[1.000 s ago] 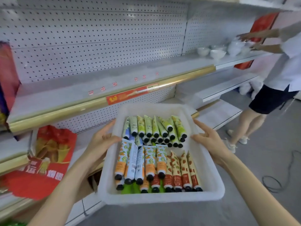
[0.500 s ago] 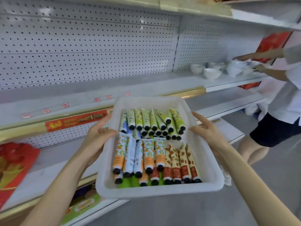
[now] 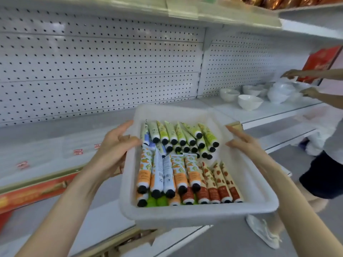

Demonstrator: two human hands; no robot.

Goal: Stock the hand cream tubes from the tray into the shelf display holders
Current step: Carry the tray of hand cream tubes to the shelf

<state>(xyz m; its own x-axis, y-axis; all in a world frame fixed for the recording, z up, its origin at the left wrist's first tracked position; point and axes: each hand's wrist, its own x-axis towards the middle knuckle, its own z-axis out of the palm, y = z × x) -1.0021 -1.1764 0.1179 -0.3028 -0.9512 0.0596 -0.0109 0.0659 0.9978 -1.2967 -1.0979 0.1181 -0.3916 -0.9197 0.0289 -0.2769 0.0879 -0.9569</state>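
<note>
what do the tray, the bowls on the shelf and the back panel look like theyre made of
Tray: probably plastic, milky white and semi-matte, with a thick rounded rim. Bowls: likely glazed ceramic or porcelain, white and smooth with a soft sheen, though melamine can't be ruled out. Back panel: apparently painted sheet metal, matte white, punched with regular rows of small holes.

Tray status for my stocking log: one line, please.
left hand: holds tray | right hand: holds tray | tubes: all in tray | shelf: bare
</note>
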